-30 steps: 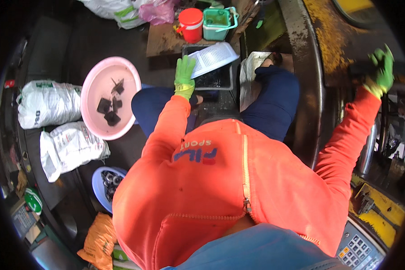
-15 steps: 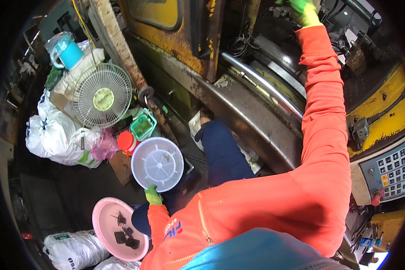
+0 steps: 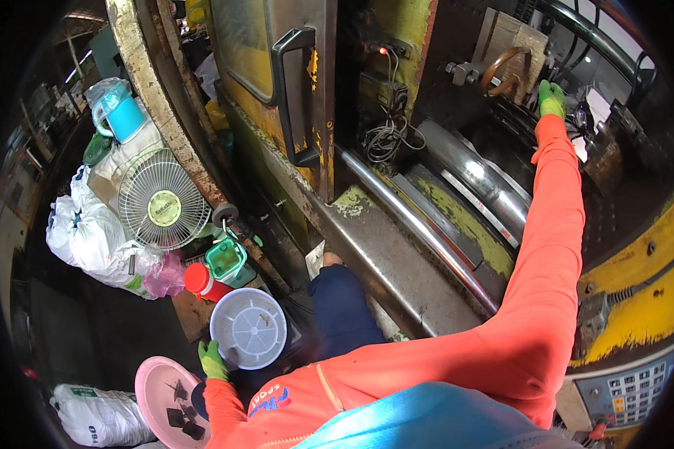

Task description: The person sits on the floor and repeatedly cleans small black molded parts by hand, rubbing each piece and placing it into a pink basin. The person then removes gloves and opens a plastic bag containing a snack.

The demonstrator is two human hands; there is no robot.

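My left hand (image 3: 213, 361), in a green glove, grips the near-left rim of a pale lavender plastic basket (image 3: 241, 329). A few small dark bits lie on its slatted bottom. My right arm stretches far into the machine; the gloved right hand (image 3: 552, 99) is there with its fingers curled in, and what they hold, if anything, is hidden. Beside that hand are a brown curved handle (image 3: 504, 72) on a block and a loose whitish sheet (image 3: 597, 107). Below my left hand stands a pink basin (image 3: 148, 389) with several dark flat pieces in it.
A fan (image 3: 164, 207), white bags (image 3: 90, 232), a red-lidded tub (image 3: 198, 278) and a green basket (image 3: 225, 258) crowd the left. The machine's yellow door (image 3: 307, 97) and steel rod (image 3: 419, 228) lie ahead. A keypad panel (image 3: 636, 393) is at lower right.
My right hand has moved right and down in the picture, and its fingers are now curled. The basket, still in my left hand, appears lower and farther left as the view shifts.
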